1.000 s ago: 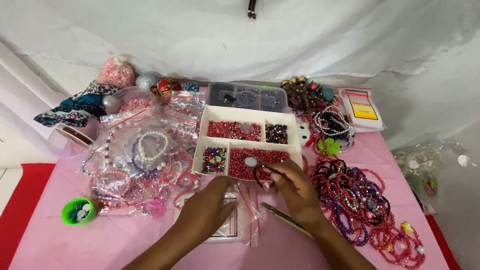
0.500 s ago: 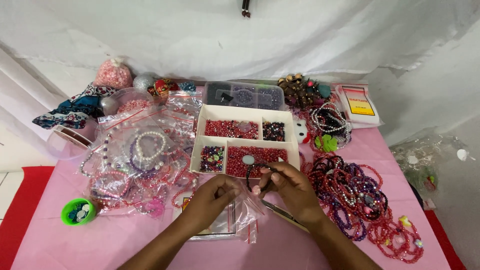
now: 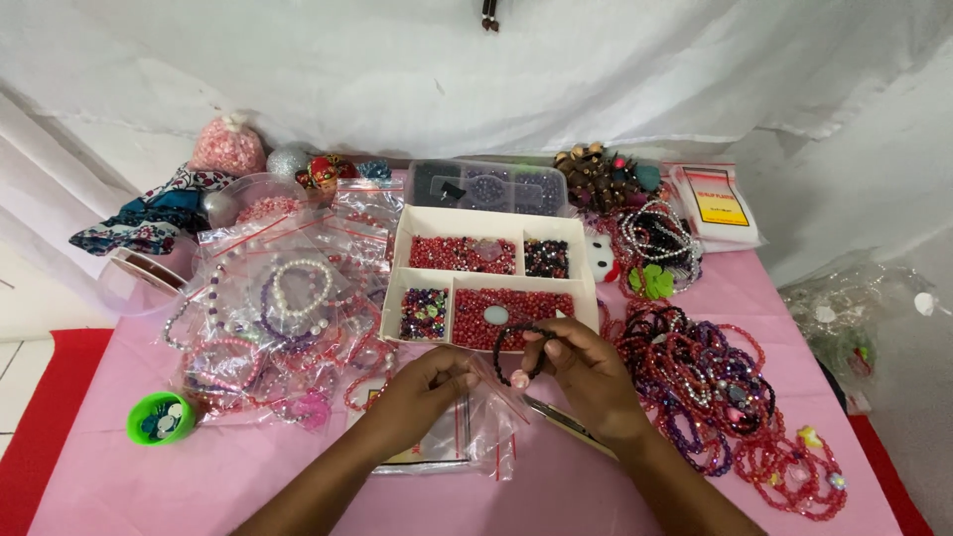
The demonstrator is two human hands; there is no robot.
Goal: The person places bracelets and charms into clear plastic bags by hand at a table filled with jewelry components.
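A dark beaded bracelet (image 3: 518, 349) is hanging pinched in the right hand (image 3: 588, 375), just in front of the white bead tray (image 3: 493, 220); the left hand (image 3: 422, 389) is gripping a clear zip bag (image 3: 488, 417), seemingly open. The bracelet is not yet bagged, while piles of loose bracelets (image 3: 710, 382) are lying unbagged beside it
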